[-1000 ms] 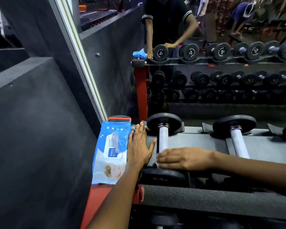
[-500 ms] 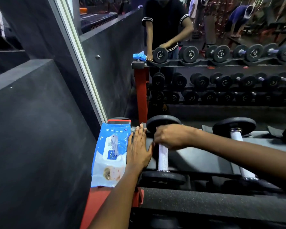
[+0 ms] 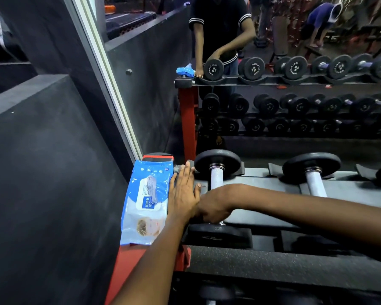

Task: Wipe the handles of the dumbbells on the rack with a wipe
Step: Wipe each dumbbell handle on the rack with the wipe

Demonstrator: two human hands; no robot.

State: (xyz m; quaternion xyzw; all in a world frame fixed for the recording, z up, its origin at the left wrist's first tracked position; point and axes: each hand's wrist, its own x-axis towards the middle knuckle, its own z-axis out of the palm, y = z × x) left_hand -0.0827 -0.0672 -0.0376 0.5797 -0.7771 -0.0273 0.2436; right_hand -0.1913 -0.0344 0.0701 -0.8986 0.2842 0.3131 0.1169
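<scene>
The dumbbell (image 3: 217, 175) I am working on lies at the lower middle of the frame, at the left end of the rack (image 3: 273, 194), with its pale handle running toward me between two black plates. My right hand (image 3: 216, 205) reaches across from the right and is wrapped around the near end of that handle, fingers curled closed on it — I cannot see a wipe under them. My left hand (image 3: 183, 194) lies flat just left of the dumbbell, fingers straight and together, thumb out toward the right wrist. Its outer edge touches a blue pack of wipes (image 3: 145, 201) lying on the rack's red end. A second dumbbell (image 3: 312, 172) sits to the right. In the upper part of the frame a mirror (image 3: 273, 62) reflects the rack — three rows of dumbbells.
</scene>
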